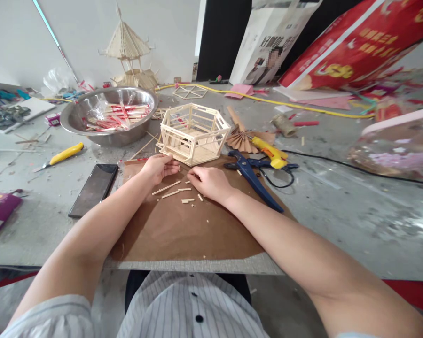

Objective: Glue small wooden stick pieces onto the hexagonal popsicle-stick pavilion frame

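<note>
A six-sided openwork frame (191,157) made of thin wooden sticks stands on brown paper (193,234), just beyond my hands. My left hand (159,169) is by its lower front left edge, fingers loosely curved and a little apart; whether they touch the frame is unclear. My right hand (211,182) rests low over the paper, its thumb and fingers closed in a pinch. What lies between those fingertips is too small to make out. Several short cut sticks (171,194) lie on the paper between and below the hands.
A steel bowl (109,136) of red-tipped sticks stands back left, before a stick pagoda (127,44). Blue cutters (255,180) and a yellow glue gun (271,152) with a black cord lie right. A phone (93,190) and yellow knife (65,154) lie left.
</note>
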Demonstrator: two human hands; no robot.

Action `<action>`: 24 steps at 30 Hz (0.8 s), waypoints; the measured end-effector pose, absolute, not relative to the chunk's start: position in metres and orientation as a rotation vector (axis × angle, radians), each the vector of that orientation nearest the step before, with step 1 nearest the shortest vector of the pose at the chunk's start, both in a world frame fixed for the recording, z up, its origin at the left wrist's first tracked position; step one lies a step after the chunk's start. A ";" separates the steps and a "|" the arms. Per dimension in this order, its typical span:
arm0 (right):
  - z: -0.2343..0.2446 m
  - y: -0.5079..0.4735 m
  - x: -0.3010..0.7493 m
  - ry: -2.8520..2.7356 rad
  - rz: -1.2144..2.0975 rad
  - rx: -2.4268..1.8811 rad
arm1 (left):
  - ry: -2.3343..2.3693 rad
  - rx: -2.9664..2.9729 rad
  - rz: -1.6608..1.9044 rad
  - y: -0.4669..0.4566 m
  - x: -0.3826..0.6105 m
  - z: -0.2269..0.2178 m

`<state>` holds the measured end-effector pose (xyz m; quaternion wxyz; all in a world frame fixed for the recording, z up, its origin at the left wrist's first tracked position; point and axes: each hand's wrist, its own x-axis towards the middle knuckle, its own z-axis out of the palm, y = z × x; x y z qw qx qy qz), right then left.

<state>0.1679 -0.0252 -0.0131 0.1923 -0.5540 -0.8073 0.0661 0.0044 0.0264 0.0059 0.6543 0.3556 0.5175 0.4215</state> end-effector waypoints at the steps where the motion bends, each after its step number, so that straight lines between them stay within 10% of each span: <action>1: -0.013 -0.025 0.168 -2.265 0.186 -1.556 | 1.176 0.807 0.957 0.026 0.005 0.006; 24: 0.053 -0.010 0.259 -1.525 -0.340 -2.128 | 1.309 1.068 0.969 -0.003 0.019 0.022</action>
